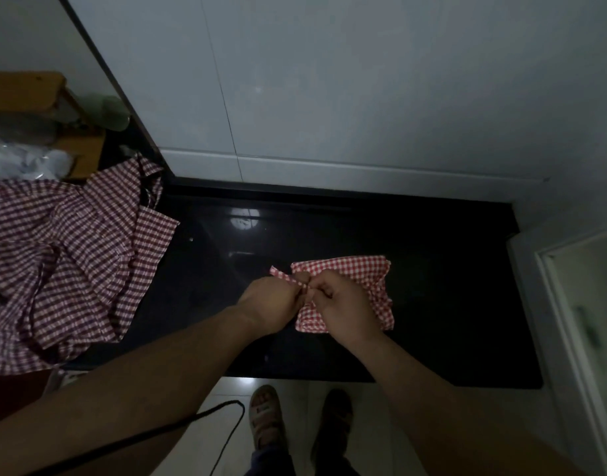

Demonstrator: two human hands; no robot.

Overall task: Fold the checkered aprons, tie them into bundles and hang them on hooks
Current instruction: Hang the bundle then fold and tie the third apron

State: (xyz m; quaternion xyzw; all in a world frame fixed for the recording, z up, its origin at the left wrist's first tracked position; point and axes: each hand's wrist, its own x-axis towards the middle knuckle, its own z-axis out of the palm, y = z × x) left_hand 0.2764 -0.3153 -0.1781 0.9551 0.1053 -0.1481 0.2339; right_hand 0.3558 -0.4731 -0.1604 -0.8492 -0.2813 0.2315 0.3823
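A small folded bundle of red-and-white checkered apron cloth (360, 269) lies on a glossy black countertop (449, 304), just toward 4 o'clock from the middle of the view. A narrow checkered strap (281, 273) of the same cloth sticks out from the bundle's left edge toward 9 o'clock.

Both hands meet at that left edge. The left hand (267, 304) has its fingers curled and pinches the strap. The right hand (340, 307) lies over the bundle's lower left part, its thumb and fingers pinching the strap just beside the left hand's fingertips. The two hands are touching or nearly so.

At 9 o'clock a loose, rumpled heap of darker red-and-white checkered aprons (65, 255) covers the counter's left end, well apart from the bundle. Beyond it, at 10 o'clock, stand a brown wooden shelf (24, 91) and a crumpled clear plastic bag (27, 159). A pale tiled wall (364, 80) fills 12 o'clock. At 3 o'clock is a white door frame (556, 304); a dark mark on it is too blurred to read.

At 6 o'clock the person's two sandalled feet (266, 417) stand on a light floor, with a thin black cable (226, 438) looping to their left.
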